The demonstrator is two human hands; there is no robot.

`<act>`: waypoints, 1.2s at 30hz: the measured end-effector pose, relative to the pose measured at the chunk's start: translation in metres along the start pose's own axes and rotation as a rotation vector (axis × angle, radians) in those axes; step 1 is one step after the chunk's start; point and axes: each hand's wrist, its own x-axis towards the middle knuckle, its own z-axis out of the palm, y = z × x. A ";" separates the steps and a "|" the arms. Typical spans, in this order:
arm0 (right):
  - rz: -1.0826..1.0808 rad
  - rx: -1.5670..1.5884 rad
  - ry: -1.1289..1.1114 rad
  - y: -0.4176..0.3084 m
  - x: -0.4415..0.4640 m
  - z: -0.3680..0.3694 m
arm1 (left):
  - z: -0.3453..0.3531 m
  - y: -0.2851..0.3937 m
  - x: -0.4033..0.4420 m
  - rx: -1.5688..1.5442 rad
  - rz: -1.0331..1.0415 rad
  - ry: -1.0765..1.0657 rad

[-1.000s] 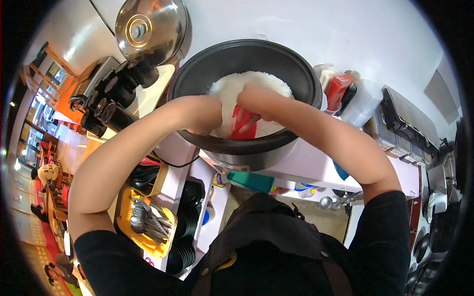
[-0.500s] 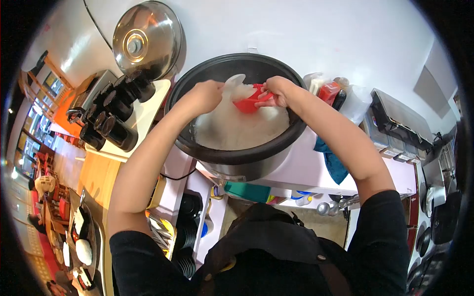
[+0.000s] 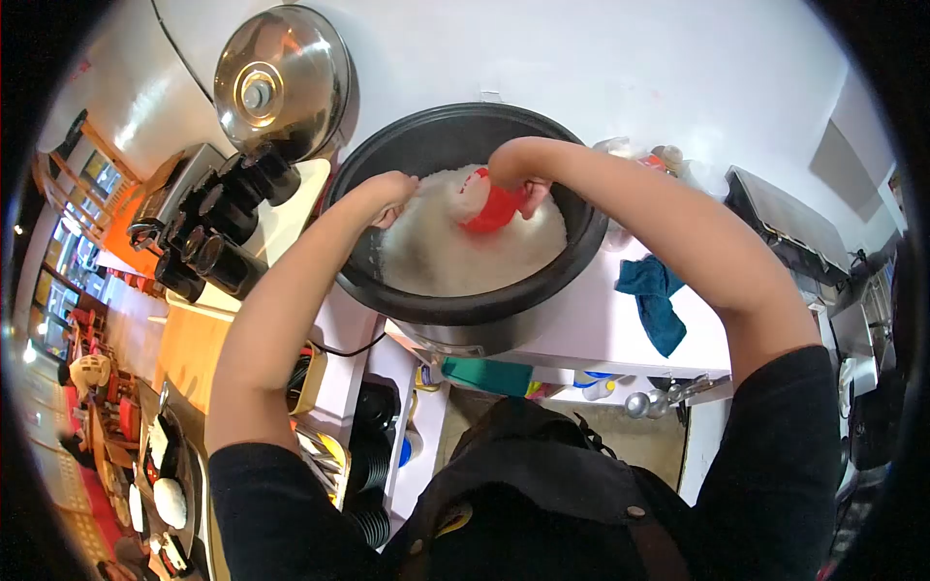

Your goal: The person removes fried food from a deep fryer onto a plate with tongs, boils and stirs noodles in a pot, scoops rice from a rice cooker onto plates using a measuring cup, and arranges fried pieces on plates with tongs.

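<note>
Red bowl [image 3: 500, 209] among rice [image 3: 450, 266] in a pot [image 3: 470, 308], upper centre.
The right hand [image 3: 515, 165] grips the bowl; the left hand [image 3: 392, 194] is curled near the pot's left side, its hold unclear. Scooping seems under way; lifting out calls for steadiness. Unlike the earlier frame, no white paddle shows.

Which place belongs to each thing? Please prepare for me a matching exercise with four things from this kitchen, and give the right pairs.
Things:
1. red bowl
2. round metal lid
3. teal cloth
4. black mugs

Places:
A. on the cream tray
B. in the right hand
C. leaning against the wall
D. on the counter, right of the rice cooker

Pairs: 1-B, 2-C, 3-D, 4-A
</note>
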 end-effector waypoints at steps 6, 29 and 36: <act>0.321 0.131 0.249 -0.009 0.099 -0.009 | -0.014 -0.009 -0.013 -0.082 -0.040 -0.138; -0.696 -0.138 0.212 0.026 0.041 0.010 | 0.021 -0.001 -0.092 0.393 0.580 -0.109; -0.701 0.822 0.406 0.043 -0.030 -0.006 | -0.025 0.011 -0.136 0.275 0.841 0.331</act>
